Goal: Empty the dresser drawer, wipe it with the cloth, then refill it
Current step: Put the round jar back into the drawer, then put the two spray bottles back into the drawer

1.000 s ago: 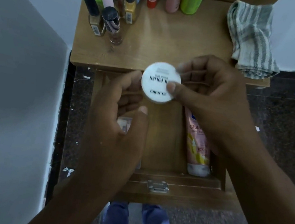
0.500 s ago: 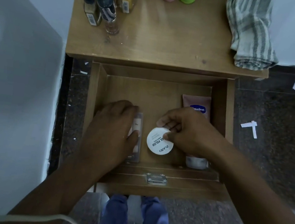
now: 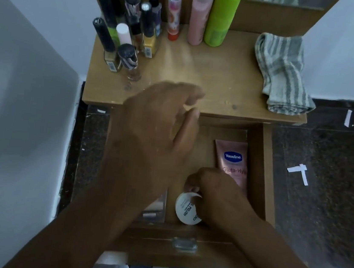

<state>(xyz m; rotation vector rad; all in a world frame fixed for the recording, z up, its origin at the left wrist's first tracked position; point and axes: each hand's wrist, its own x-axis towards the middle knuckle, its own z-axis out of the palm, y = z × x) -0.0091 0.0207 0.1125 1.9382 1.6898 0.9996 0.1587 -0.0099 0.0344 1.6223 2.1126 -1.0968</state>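
Right hand [image 3: 219, 197] grips the white jar [image 3: 185, 208] inside the drawer [image 3: 263, 177]; left hand [image 3: 158, 131], blurred, apparently spread, empty.

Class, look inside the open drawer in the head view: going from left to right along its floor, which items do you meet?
Clear flat case, partly under the left hand → white round nail polish remover tub, touched by the right hand → pink Vaseline tube.
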